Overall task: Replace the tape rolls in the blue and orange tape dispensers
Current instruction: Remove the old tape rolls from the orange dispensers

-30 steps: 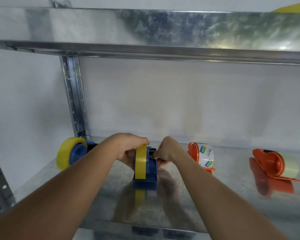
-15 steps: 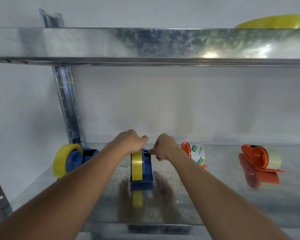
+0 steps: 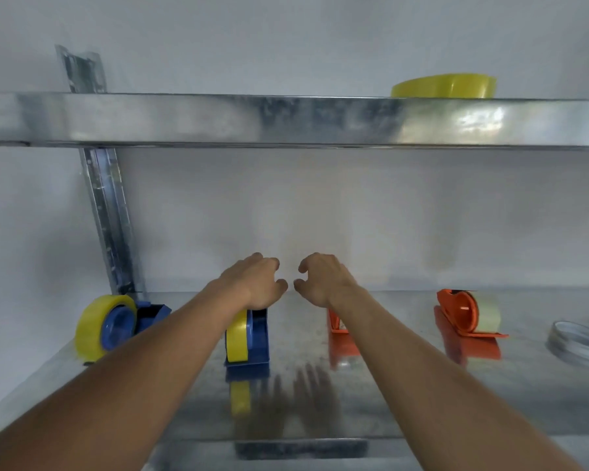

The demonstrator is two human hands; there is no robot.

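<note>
A blue dispenser (image 3: 257, 341) with a yellow tape roll (image 3: 237, 339) stands on the lower metal shelf (image 3: 405, 396) at the centre. My left hand (image 3: 254, 283) hovers just above it, fingers curled and apart, holding nothing. My right hand (image 3: 322, 278) is raised beside it, also empty with spread fingers. A second blue dispenser (image 3: 140, 317) with a yellow roll (image 3: 92, 326) sits at the far left. An orange dispenser (image 3: 340, 329) is mostly hidden behind my right forearm. Another orange dispenser (image 3: 456, 312) with a pale roll (image 3: 487, 312) stands at the right.
A yellow tape roll (image 3: 444, 86) lies flat on the upper shelf (image 3: 218, 119) at the right. A thin white ring (image 3: 578, 343) lies on the lower shelf at the far right. A metal upright (image 3: 108, 215) stands at the back left against a white wall.
Both hands have let go of the centre blue dispenser and lifted above it, fingers now apart. The view has tilted upward, showing the upper shelf's top.
</note>
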